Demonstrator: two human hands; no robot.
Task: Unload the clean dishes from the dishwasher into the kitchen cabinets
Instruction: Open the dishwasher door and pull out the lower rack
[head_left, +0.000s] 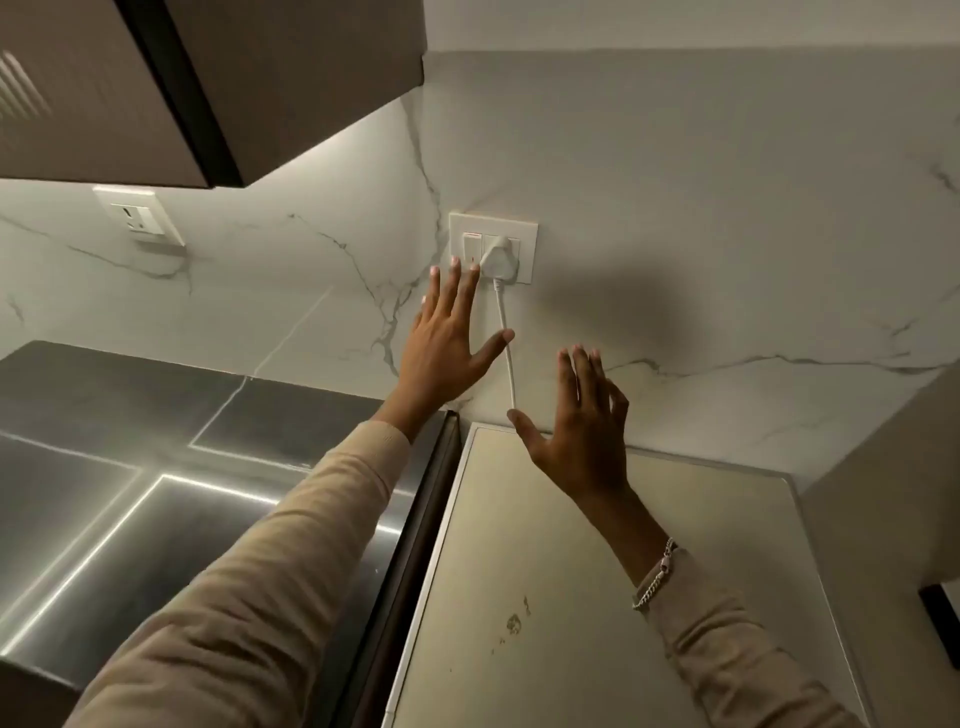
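No dishes show in this view. My left hand (448, 340) is raised with fingers spread, its fingertips at the lower left edge of a white wall socket plate (492, 244) on the marble wall. A white plug (500, 253) sits in that socket and its cord (508, 353) hangs down between my hands. My right hand (577, 423) is open too, fingers apart, lower and to the right, above the back edge of a cream appliance top (597, 597). Neither hand holds anything. A brown wall cabinet (208, 83) hangs at the upper left.
A stainless steel counter (130, 483) lies at the left, below the cabinet. A second socket plate (139, 214) is on the left wall under the cabinet. A wall corner (883, 545) juts out at the right. The appliance top has a few small stains.
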